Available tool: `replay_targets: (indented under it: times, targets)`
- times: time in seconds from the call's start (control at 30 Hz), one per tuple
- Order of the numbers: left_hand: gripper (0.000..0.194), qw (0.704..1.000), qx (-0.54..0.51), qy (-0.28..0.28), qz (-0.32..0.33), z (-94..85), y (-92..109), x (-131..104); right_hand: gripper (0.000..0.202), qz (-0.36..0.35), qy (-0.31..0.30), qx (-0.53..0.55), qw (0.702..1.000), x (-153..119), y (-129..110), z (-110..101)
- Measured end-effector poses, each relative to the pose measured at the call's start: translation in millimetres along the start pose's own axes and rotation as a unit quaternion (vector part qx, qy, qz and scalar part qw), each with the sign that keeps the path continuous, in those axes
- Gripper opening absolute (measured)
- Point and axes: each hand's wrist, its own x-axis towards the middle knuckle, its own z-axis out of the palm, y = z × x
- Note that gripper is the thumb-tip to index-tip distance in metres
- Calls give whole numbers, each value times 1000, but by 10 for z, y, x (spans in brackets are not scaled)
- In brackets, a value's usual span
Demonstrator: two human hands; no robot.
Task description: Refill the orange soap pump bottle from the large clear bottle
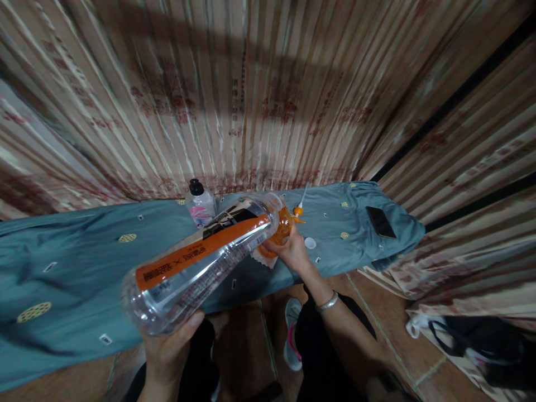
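My left hand (171, 346) is closed around the base end of a large clear plastic bottle (201, 262) with an orange and black label. The bottle lies tilted, its neck end up and to the right, against a smaller orange bottle (285, 223). Around that orange bottle the fingers of my right hand (293, 251) are wrapped. I cannot make out whether the two mouths touch. Just behind my right hand lies an orange pump top (298, 212) with a pale tube. A small white cap (310, 243) rests to the right of my hand.
Blue-green patterned cloth (234, 285) covers the long narrow surface. On it stand a clear bottle with a black cap (201, 204) and, at the right, a dark phone (381, 221). Striped curtains (251, 111) hang behind. A dark bag (486, 346) lies at lower right.
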Motion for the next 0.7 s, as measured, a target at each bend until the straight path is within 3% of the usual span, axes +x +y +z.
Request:
replay_targets:
  times: [0.23, 0.43, 0.7]
  targets:
    - [47, 1000, -6, 10, -9, 0, 16, 16, 68, 2, -2, 1, 1000, -1, 4, 1]
    - [54, 995, 96, 26, -19, -2, -28, -37, 71, -1, 8, 3, 1000, -1, 28, 14]
    - [58, 998, 59, 23, -22, -18, -26, -25, 71, -5, 8, 7, 1000, 3, 31, 15]
